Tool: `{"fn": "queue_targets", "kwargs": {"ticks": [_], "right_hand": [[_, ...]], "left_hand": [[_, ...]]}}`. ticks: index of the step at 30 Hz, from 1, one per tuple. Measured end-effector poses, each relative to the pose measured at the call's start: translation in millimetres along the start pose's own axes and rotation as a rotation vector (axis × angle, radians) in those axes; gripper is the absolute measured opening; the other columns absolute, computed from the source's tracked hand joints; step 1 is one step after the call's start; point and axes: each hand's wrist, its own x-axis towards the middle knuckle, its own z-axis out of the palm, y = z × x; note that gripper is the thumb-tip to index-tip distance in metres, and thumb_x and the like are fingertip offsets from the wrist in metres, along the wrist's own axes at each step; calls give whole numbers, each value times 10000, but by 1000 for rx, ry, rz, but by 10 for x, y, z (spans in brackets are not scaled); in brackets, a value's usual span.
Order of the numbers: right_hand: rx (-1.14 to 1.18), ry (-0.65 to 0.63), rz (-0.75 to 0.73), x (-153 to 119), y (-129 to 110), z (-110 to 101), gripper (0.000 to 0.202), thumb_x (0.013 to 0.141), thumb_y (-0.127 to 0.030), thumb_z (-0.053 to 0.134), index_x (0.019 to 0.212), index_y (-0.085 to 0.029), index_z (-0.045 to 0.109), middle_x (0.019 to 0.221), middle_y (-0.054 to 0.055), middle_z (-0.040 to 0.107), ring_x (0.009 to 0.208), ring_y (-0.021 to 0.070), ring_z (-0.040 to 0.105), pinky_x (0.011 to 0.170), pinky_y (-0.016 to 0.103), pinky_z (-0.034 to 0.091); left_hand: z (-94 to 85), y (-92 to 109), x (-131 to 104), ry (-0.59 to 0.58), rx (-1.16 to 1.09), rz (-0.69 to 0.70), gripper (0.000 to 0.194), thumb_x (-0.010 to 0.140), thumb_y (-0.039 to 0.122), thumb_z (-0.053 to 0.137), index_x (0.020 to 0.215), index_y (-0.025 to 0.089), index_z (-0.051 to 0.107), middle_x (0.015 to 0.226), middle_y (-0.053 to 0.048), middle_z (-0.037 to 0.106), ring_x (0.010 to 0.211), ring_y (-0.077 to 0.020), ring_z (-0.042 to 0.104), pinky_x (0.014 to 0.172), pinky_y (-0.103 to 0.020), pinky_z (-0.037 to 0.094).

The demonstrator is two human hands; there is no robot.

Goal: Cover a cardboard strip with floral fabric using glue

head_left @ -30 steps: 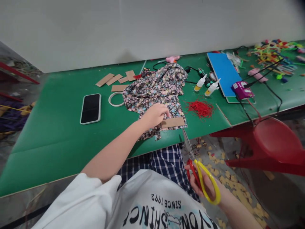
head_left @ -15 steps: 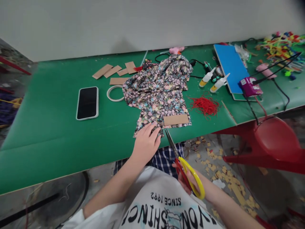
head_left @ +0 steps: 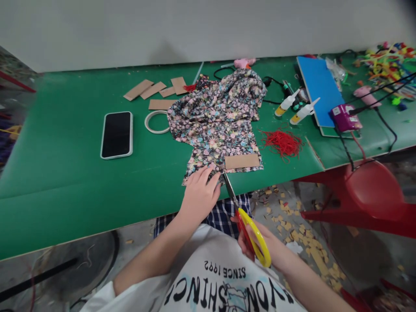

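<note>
Floral fabric (head_left: 224, 115) is bunched up mid-counter (head_left: 65, 143), its flatter end toward the near edge. Going left to right, there's a phone (head_left: 117, 135) lying flat with its screen dark, then some loose cardboard pieces (head_left: 152, 90) further back. A cardboard strip (head_left: 160, 104) sits just behind the tape roll (head_left: 147, 123), which is right by the fabric's left side.

Left hand (head_left: 200, 195) is palm down on the near left corner, fingers a bit spread and covering part of the edge, forearm angling up from the lower left. Scissors (head_left: 242, 216) point up and away, tips at the fabric beside those fingers. Right hand (head_left: 264, 238) has its fingers wrapped around the red and yellow handles, forearm coming from the lower right.

A cardboard rectangle (head_left: 242, 161) lies on the near right corner, kinda crowding the tips. Past that: red strings (head_left: 283, 144) in a tangle, two glue bottles (head_left: 287, 103) tilted over, a blue board (head_left: 320, 91), a purple box (head_left: 346, 118) with cables, and a pink glue gun (head_left: 367, 96).
</note>
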Motion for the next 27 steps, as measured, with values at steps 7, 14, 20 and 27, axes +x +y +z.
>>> {"fn": "queue_targets", "kwargs": {"ticks": [7, 14, 20, 27], "right_hand": [[0, 58, -11, -4, -89, 121, 766, 683, -678, 510, 1189, -113, 401, 491, -37, 561, 330, 60, 410, 355, 182, 289], [11, 88, -41, 78, -29, 108, 740, 705, -649, 509, 1198, -104, 421, 426, -43, 539, 265, 59, 360, 299, 177, 231], [44, 129, -45, 75, -13, 155, 692, 709, -629, 529, 1166, -114, 457, 433, -31, 558, 271, 48, 363, 304, 163, 247], [98, 154, -37, 133, 96, 170, 747, 674, -648, 560, 1188, -115, 458, 414, -27, 562, 257, 61, 379, 288, 161, 258]], "left_hand": [[-11, -4, 4, -14, 1, 3, 305, 884, 238, 421, 1155, 177, 548, 1291, -88, 489, 1199, -254, 422, 990, -417, 362], [-10, -8, -6, -1, -10, 7, 303, 876, 227, 434, 1153, 183, 548, 1285, -88, 494, 1197, -253, 424, 995, -421, 359], [-6, -9, -9, 2, -19, 6, 298, 873, 226, 439, 1145, 182, 553, 1279, -88, 499, 1197, -251, 423, 998, -422, 357], [-5, -11, -12, 1, -19, 6, 299, 875, 226, 436, 1146, 180, 553, 1285, -86, 494, 1200, -250, 418, 1001, -418, 354]]}}
